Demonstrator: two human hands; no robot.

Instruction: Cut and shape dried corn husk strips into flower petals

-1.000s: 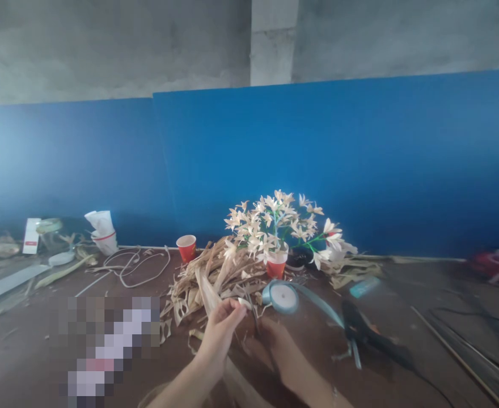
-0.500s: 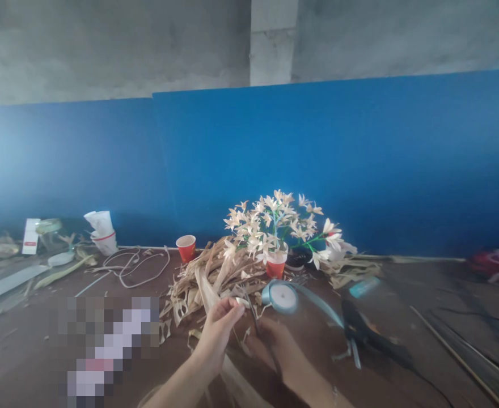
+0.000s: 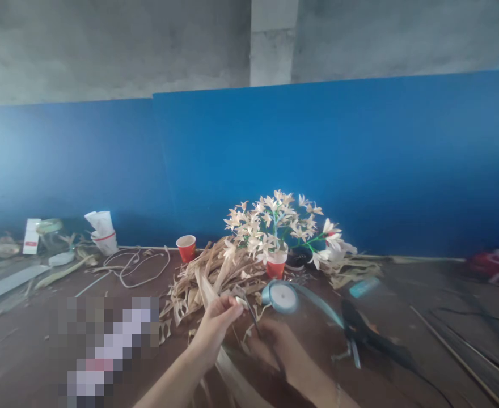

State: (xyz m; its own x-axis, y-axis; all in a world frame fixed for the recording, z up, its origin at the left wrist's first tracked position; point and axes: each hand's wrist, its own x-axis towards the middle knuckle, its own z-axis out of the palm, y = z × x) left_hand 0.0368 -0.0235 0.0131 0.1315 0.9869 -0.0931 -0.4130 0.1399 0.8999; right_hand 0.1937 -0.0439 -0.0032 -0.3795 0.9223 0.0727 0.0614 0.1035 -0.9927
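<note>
My left hand (image 3: 219, 317) is closed in a pinch on a small pale piece of corn husk (image 3: 241, 303) that shows at its fingertips. My right hand (image 3: 270, 343), somewhat blurred, is closed around dark scissors (image 3: 253, 315). The blades point up and left, touching or very near the husk piece; I cannot tell which. Behind my hands lies a heap of dry husks (image 3: 215, 269). A red paper cup (image 3: 276, 268) holds a bunch of white husk flowers (image 3: 270, 226). A roll of light blue ribbon (image 3: 283, 297) lies just beyond my right hand.
A black glue gun (image 3: 372, 340) with its cord lies to the right, near thin rods (image 3: 449, 360). Another red paper cup (image 3: 186, 248) stands behind the heap. Further left are a white cord (image 3: 143, 277) and a white cup (image 3: 105, 242). A blue partition (image 3: 317, 147) rises behind.
The scissor blades, which were apart, now look closer together at the husk piece. My right hand has shifted slightly; my left hand stays nearly in place.
</note>
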